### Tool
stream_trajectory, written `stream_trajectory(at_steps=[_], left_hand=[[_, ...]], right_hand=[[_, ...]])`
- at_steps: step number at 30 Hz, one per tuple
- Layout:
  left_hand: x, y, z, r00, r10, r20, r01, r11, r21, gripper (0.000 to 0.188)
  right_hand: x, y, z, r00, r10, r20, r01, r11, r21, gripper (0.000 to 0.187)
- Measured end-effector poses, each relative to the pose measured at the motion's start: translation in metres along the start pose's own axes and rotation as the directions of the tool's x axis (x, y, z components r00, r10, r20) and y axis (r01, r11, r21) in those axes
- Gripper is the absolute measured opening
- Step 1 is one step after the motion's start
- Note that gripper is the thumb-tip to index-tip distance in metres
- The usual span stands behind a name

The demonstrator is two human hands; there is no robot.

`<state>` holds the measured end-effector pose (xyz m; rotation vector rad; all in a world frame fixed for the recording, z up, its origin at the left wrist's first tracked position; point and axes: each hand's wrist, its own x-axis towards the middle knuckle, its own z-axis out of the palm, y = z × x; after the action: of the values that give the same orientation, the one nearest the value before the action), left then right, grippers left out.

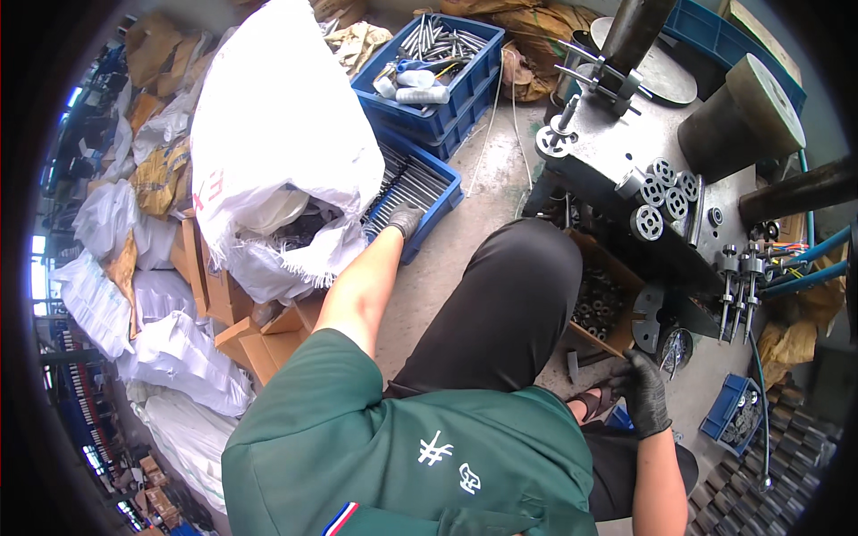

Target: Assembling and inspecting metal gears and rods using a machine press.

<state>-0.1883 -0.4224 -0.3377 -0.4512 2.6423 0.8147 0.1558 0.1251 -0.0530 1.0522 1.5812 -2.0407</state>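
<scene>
Lap: black trousers [500,308] below a green shirt [465,447]; the person sits with one knee raised.
Right hand [645,395]: in a dark glove, down by the near corner of a cardboard box [614,266]; the fingers look bent, but I can't tell whether they grip its edge.
Box: small round metal parts [601,311] lie inside, under the counter's edge.
Left hand [407,220]: in a grey glove, arm stretched out, at the near end of the metal rods; I can't tell whether the fingers have closed on any.
Metal rods [422,183]: side by side in a low blue crate [434,223], left of the raised knee.
Sack [286,98]: big, white, its torn mouth beside that crate.
Counter [645,136]: metal, with slotted discs [663,171] clustered near its edge and a thick dark cylinder [728,129] behind.
Stacked crates [478,79]: blue, beyond the rods, the top one holding pointed metal pieces [438,40].
</scene>
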Motion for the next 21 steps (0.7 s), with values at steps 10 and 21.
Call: stream_trajectory(at_steps=[10, 21], left_hand=[[0.094, 0.081, 0.053, 0.937, -0.324, 0.134, 0.232, 0.287, -0.930, 0.029], [0.159, 0.028, 0.083, 0.922, 0.379, -0.077, -0.274, 0.779, 0.564, 0.027]], right_hand=[[-0.014, -0.008, -0.017, 0.987, 0.156, 0.031, -0.141, 0.948, -0.286, 0.041], [0.082, -0.011, -0.015, 0.995, 0.041, -0.092, -0.079, 0.882, -0.465, 0.042]])
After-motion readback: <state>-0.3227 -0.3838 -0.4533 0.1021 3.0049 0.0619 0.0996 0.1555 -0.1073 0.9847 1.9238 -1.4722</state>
